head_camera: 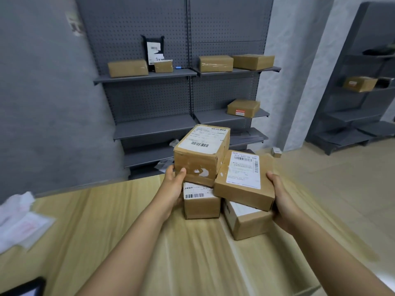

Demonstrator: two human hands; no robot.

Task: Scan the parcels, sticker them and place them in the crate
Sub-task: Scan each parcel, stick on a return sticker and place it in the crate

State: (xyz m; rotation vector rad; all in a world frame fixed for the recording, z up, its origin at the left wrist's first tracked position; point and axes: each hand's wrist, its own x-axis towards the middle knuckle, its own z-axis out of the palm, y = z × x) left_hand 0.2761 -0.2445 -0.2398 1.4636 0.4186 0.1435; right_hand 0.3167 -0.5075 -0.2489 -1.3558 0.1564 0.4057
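I hold a stack of several brown cardboard parcels between both hands above the wooden table (106, 221). The tall top parcel (201, 152) with a barcode label leans at the upper left. A flat labelled parcel (245, 178) lies tilted at the upper right. Under them are a small parcel (202, 205) and a lower right parcel (248, 223). My left hand (174, 184) presses the stack's left side, thumb on the tall parcel. My right hand (280, 197) clamps the right side. No crate or scanner is in view.
Grey pegboard shelving (149, 99) stands behind the table with more brown boxes (128, 68) on it. Another shelf unit (359, 103) is at the right. White plastic bags (19, 218) lie on the table's left, a dark device (25, 289) at the bottom left corner.
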